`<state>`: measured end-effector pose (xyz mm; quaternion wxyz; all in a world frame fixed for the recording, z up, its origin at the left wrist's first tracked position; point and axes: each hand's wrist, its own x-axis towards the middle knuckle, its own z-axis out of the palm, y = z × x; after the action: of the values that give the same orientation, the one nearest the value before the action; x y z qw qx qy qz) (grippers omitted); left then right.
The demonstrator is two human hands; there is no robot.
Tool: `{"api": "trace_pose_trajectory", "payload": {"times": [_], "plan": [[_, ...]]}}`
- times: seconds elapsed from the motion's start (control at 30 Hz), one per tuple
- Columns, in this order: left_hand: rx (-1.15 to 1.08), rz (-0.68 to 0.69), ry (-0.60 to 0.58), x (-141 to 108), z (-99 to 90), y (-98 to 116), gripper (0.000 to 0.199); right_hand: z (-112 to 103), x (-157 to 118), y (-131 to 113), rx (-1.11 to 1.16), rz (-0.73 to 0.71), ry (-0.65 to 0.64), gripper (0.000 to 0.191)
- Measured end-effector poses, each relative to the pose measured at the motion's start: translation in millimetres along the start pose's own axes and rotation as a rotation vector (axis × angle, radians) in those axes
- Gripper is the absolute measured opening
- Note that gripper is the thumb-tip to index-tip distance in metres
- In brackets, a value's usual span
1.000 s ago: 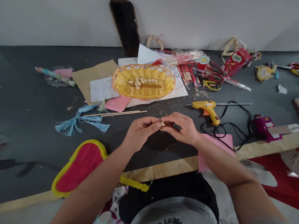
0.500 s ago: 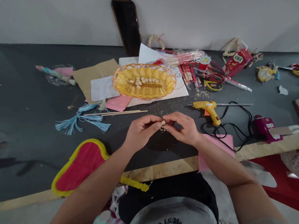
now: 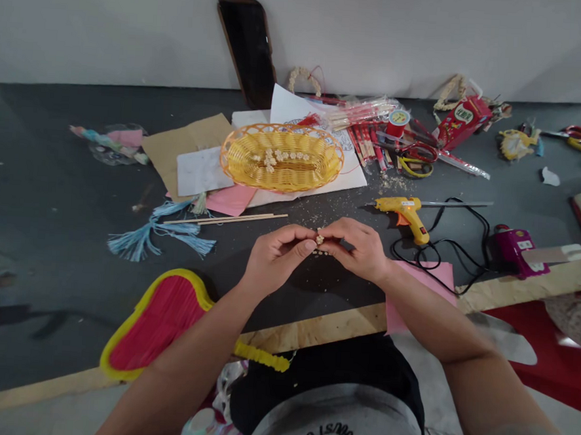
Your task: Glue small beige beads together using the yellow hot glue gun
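Light Pinch, Steady Piece

We have the small pale piece between the fingertips of our left grip and right grip, both pinched on it; our fingers hide much of its shape. We judge it best to steady with one side and turn with the other, pressing lightly, since it looks brittle. Just below the grips lies the tabletop; working low over it should limit any drop. Thin sticks lie just beyond the left grip. Beyond the right grip lies the glue gun, possibly hot, so our knuckles should avoid it. Farther beyond both grips, the yellow basket holds similar pieces.
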<state>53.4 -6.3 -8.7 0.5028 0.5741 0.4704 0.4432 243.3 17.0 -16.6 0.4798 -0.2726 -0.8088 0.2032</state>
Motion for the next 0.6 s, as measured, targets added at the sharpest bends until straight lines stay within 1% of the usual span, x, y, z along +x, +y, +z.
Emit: {"api": "trace_pose_trajectory", "payload": {"times": [0.3,0.43,0.6], "plan": [[-0.242,-0.191,-0.003,1.4,0.4,-8.4,0.026,-0.1,-1.2,2.8,-0.033,-0.018,-0.005,0.012],[-0.341,-0.251,-0.015,2.3,1.5,-9.2,0.024,0.7,-1.7,3.0,-0.039,-0.026,-0.014,0.011],[-0.456,-0.322,-0.020,3.6,3.0,-7.3,0.027,1.7,-1.9,1.2,-0.058,0.000,0.004,0.017]]}}
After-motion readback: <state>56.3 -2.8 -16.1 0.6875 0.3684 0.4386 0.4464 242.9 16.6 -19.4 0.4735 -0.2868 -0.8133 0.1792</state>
